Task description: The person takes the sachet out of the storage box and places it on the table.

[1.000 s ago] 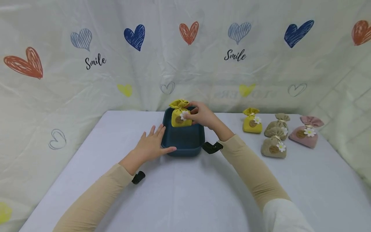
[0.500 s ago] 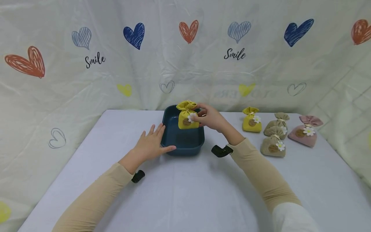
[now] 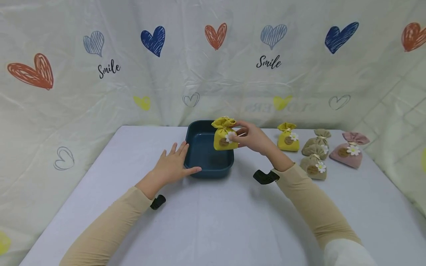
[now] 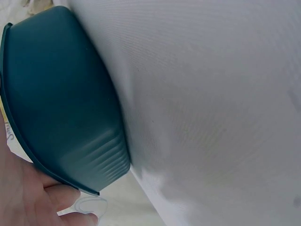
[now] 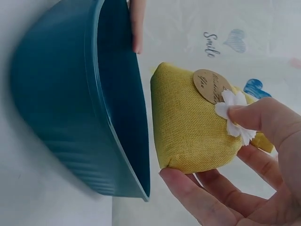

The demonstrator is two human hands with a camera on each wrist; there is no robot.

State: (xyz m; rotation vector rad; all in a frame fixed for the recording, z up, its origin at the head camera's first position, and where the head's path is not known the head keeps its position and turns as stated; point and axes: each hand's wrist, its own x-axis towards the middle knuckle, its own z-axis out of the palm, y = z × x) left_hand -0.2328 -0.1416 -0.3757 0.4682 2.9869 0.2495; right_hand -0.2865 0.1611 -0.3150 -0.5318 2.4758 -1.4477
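Note:
My right hand (image 3: 254, 139) pinches a small yellow drawstring pouch (image 3: 222, 138) above the right side of a dark teal plastic basin (image 3: 209, 173). In the right wrist view the thumb presses the white flower on the pouch (image 5: 188, 122), near its round brown tag, with the fingers behind and below. The pouch hangs just over the basin's rim (image 5: 110, 127). My left hand (image 3: 170, 165) rests with straight, spread fingers on the basin's left rim, its thumb along the front edge. In the left wrist view those fingers (image 4: 61, 195) touch the basin's rim.
At the right of the white table (image 3: 213, 221) stand another yellow pouch (image 3: 288, 138), two beige pouches, the front one (image 3: 314, 163) overlapping the other (image 3: 316, 143), and a pink pouch (image 3: 348, 151). A white curtain (image 3: 233, 81) with printed hearts hangs behind the table.
My right hand has carried the yellow pouch rightward and slightly nearer, from over the back of the basin to its right side. The left hand has stayed in place.

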